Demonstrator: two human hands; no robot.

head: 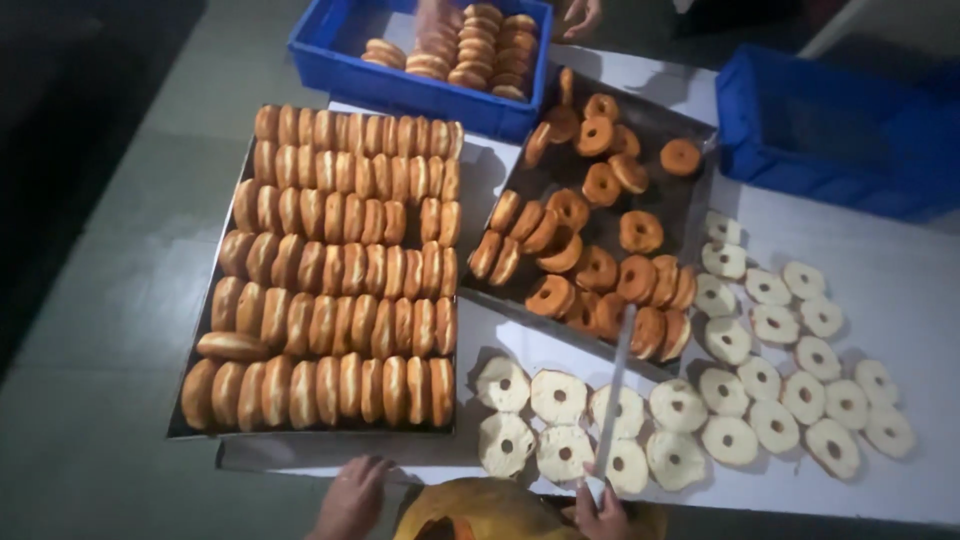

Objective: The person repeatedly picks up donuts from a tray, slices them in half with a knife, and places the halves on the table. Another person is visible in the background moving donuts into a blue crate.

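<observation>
Right hand (603, 515) grips a long knife (613, 385) over cut doughnut halves (560, 398); left hand (350, 495), fingers spread, rests on the table edge (300, 462). Level strokes likely cut cleanest.

A blue crate (400, 85) at the tabletop's (900, 300) far edge holds stacked rings, with another person's hand (580, 15) just beyond it. A second blue crate (830, 130) stands to the right. The floor (100, 300) is grey.
</observation>
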